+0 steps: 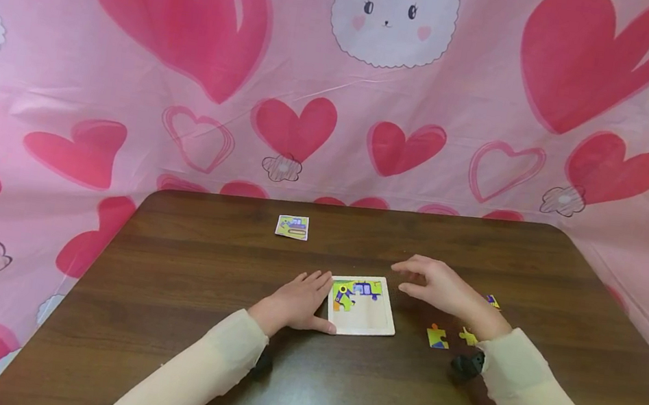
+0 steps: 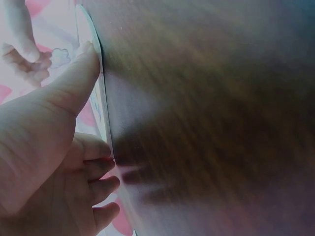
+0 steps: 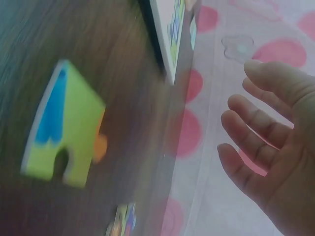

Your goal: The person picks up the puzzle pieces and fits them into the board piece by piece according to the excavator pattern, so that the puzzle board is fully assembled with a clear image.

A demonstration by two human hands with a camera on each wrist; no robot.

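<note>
A square wooden puzzle tray (image 1: 361,329) lies on the table, its upper and left part filled with pieces of a yellow and blue vehicle picture (image 1: 357,291). My left hand (image 1: 303,300) rests against the tray's left side, fingers extended, thumb at the near left corner. In the left wrist view the thumb (image 2: 81,78) touches the tray's edge. Up and right of the tray, my right hand (image 1: 434,284) hovers with loosely bent fingers and holds nothing. Right of the tray lies a loose puzzle piece (image 1: 438,337), yellow-green with blue and an orange knob.
A yellow puzzle piece (image 1: 468,336) lies by the right wrist, and a purple and yellow piece (image 1: 493,301) lies partly behind the forearm. Farther back is a small picture card (image 1: 293,226) of a yellow-green and blue vehicle. Behind the brown table (image 1: 201,240) hangs a pink heart-patterned cloth (image 1: 353,89).
</note>
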